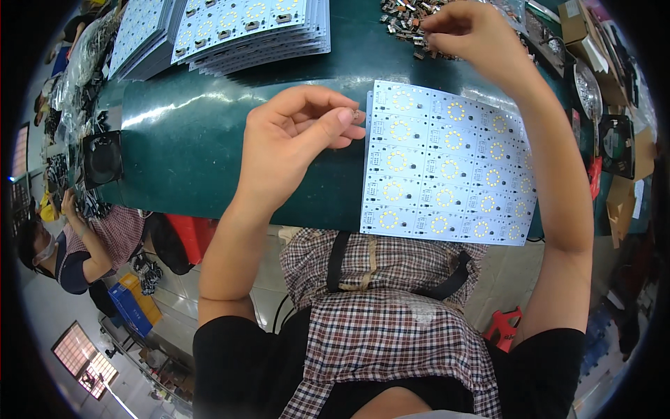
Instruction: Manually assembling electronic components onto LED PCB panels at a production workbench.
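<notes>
A white circuit board panel (433,164) with rings of yellow LEDs lies near the table's front edge, on at least one more sheet. My left hand (296,133) is just off its left edge, thumb and fingers pinched on a small metal component (356,115), mostly covered by the fingertips. At the far right, my right hand (474,35) reaches to a pile of small metal components (401,21), which look like slide switches. Its thumb and forefinger are drawn together at the pile's edge; what is between them, if anything, cannot be made out.
Stacks of similar panels (251,42) stand at the back left of the green table (181,153), the top one bearing small metal parts. Cardboard boxes (593,42) and a black fan-like unit (616,145) line the right. Another person (77,244) sits at the left.
</notes>
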`<act>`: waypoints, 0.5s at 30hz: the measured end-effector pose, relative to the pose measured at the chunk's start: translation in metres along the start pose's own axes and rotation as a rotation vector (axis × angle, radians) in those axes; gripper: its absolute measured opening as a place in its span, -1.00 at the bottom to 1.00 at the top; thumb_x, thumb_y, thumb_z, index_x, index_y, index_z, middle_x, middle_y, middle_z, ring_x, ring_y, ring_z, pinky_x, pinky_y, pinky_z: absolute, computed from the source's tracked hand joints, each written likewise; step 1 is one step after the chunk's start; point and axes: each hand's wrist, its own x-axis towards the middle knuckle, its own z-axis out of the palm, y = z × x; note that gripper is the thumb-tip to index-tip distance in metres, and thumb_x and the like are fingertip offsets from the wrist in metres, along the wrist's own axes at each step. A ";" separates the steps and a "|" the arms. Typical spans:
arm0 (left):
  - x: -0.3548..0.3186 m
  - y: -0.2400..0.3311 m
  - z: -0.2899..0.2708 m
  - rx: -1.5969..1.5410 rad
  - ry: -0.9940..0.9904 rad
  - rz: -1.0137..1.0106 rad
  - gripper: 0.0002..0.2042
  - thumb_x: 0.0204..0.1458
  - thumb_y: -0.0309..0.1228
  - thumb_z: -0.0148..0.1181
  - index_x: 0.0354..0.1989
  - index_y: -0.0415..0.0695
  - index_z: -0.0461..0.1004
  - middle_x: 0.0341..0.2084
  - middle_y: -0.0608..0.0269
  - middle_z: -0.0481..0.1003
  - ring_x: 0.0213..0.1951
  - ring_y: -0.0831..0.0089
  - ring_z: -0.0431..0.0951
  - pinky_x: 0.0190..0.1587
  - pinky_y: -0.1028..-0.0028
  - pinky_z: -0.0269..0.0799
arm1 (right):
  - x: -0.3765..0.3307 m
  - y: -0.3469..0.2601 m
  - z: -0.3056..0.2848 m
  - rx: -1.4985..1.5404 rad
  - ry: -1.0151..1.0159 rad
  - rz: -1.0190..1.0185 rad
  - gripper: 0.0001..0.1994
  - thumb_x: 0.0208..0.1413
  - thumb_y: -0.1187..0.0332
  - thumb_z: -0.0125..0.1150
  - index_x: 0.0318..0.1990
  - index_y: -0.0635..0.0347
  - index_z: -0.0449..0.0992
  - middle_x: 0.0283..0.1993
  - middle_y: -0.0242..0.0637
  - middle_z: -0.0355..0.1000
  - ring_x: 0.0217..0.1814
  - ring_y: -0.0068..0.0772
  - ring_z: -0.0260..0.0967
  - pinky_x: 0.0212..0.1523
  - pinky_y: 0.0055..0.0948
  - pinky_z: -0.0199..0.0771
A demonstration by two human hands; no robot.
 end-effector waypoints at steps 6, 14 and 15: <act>0.009 -0.001 0.003 0.219 0.006 0.115 -0.81 0.17 -0.64 0.30 -0.05 -0.39 0.58 -0.17 -0.01 0.67 -0.16 0.38 0.71 -0.08 0.51 0.66 | -0.050 0.018 -0.031 0.257 -0.076 -0.024 -0.69 0.12 0.49 0.43 0.03 0.30 0.66 -0.05 -0.26 0.65 -0.01 -0.48 0.60 0.11 -0.49 0.56; 0.025 0.005 0.009 0.474 0.007 0.298 -0.87 0.08 -0.64 0.35 -0.19 -0.30 0.67 -0.30 0.23 0.65 -0.23 0.50 0.70 -0.12 0.56 0.65 | -0.098 0.016 -0.020 0.611 -0.085 0.045 -0.70 0.10 0.51 0.44 0.01 0.37 0.64 -0.11 -0.20 0.66 -0.05 -0.46 0.63 0.09 -0.49 0.60; 0.026 0.007 0.009 0.544 -0.003 0.341 -0.86 0.07 -0.64 0.36 -0.19 -0.29 0.67 -0.31 0.23 0.65 -0.24 0.49 0.70 -0.13 0.55 0.66 | -0.101 0.018 -0.018 0.614 -0.078 0.048 -0.70 0.10 0.51 0.44 0.01 0.37 0.64 -0.11 -0.20 0.66 -0.05 -0.46 0.63 0.09 -0.49 0.60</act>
